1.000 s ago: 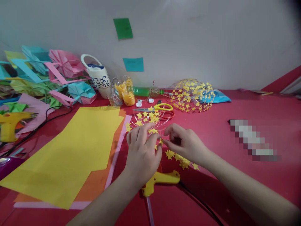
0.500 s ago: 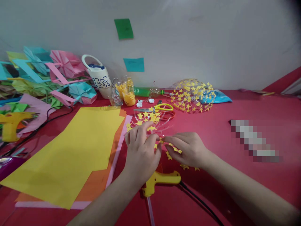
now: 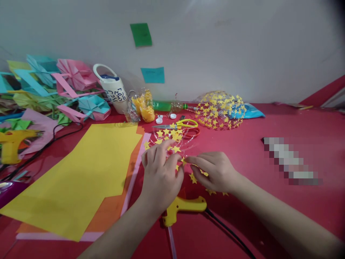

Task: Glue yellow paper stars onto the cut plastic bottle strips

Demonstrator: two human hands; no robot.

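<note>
My left hand curves over a clear plastic piece cut into thin strips and dotted with yellow stars; its fingers grip the near side. My right hand has its index fingertip and thumb together at a small yellow paper star, between the two hands. Part of the plastic is hidden beneath my fingers. Loose-looking yellow stars lie below my right hand. Just in front of my hands, a yellow glue gun rests on the red table with a glue stick protruding from it.
Yellow paper sheets lie over orange and pink ones on the left. Scissors, white caps, a star-covered plastic ball and a white tumbler stand farther back. A second glue gun and folded paper flowers are at left.
My hands stay almost in place, with the left shifting very slightly left. The star between my fingertips shows a little more clearly. Nothing else has visibly moved on the table.
</note>
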